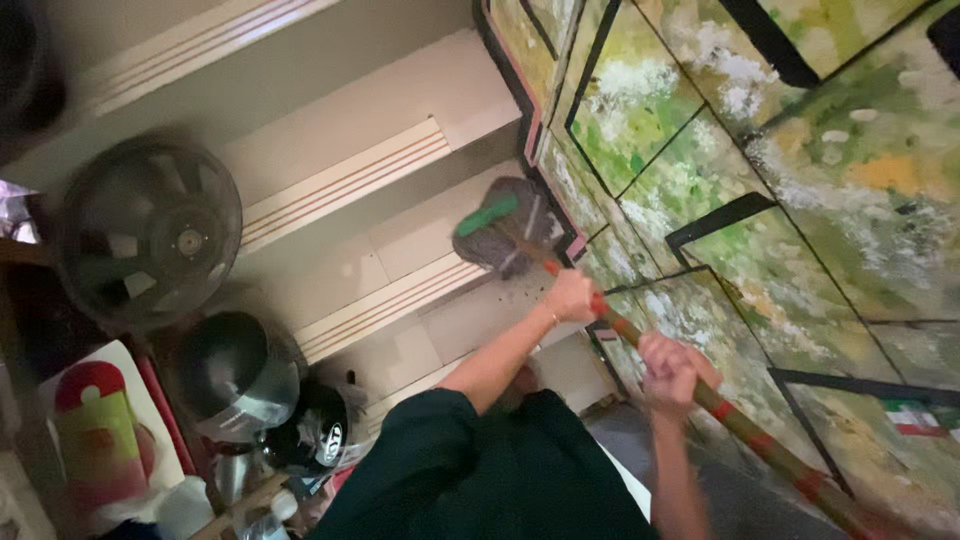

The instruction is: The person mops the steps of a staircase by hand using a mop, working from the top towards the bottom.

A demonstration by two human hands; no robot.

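I hold a mop with a long brown handle (760, 440) banded in red, running from the lower right up to the centre. My left hand (570, 296) grips the handle close to the mop head. Farther back on the handle, my right hand (670, 372) is closed around it. The grey mop head (512, 238), with a green piece on top, rests on a cream stair step (400, 235) next to the wall. My dark sleeve and clothing (480, 470) fill the lower middle.
Cream stairs with striped edges (340, 185) descend on the left of a wall painted green and yellow with black lines (800, 180). A round black fan (150, 230), two dark helmets (240, 375) and a red and green container (95, 430) crowd the left side.
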